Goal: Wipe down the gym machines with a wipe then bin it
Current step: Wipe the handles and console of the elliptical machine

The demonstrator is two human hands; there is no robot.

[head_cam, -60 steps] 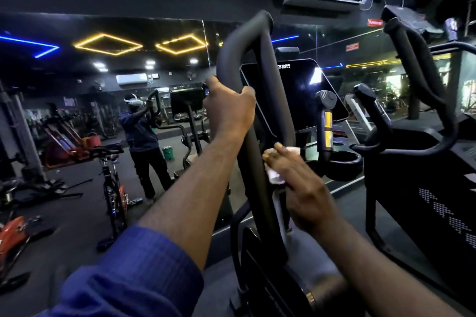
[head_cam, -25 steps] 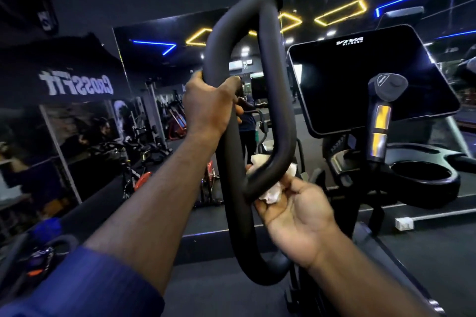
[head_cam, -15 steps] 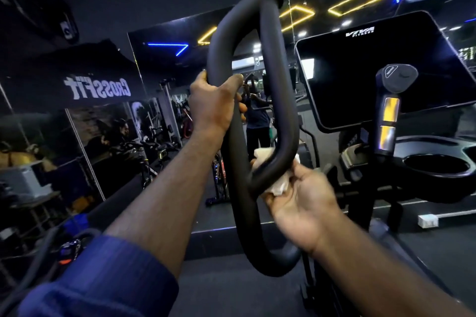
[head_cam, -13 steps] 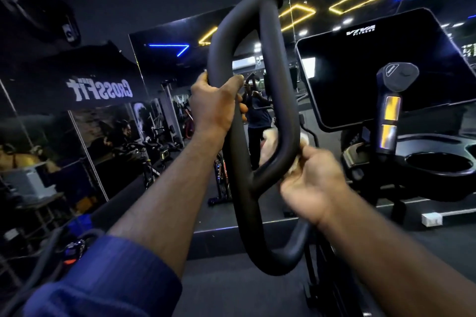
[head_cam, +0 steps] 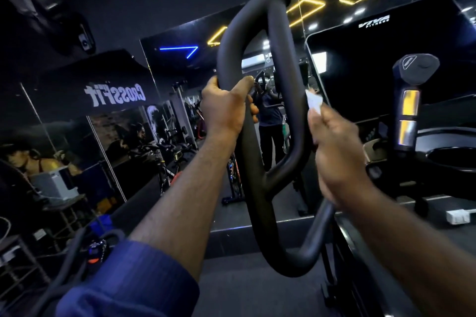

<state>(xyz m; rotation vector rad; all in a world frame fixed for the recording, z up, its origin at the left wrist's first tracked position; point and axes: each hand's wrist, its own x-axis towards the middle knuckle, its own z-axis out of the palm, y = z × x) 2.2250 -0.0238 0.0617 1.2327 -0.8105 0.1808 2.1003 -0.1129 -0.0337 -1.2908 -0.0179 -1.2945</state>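
Observation:
A black looped handlebar (head_cam: 283, 90) of a gym machine rises in the middle of the head view. My left hand (head_cam: 224, 108) grips the loop's left bar, thumb over the front. My right hand (head_cam: 337, 154) holds a crumpled white wipe (head_cam: 314, 103) against the outer right side of the loop's right bar, about halfway up. Only the top of the wipe shows above my fingers.
The machine's dark console screen (head_cam: 386, 64) stands right of the loop, with a short grip with yellow sensor plates (head_cam: 409, 105) and a cup-holder tray (head_cam: 448, 159) beside it. A wall mirror (head_cam: 103, 136) ahead reflects exercise bikes and a person. A small white block (head_cam: 459, 216) lies on the floor.
My right hand has slid the wipe from the loop's lower bend up the right bar. The left hand has kept its grip on the left bar.

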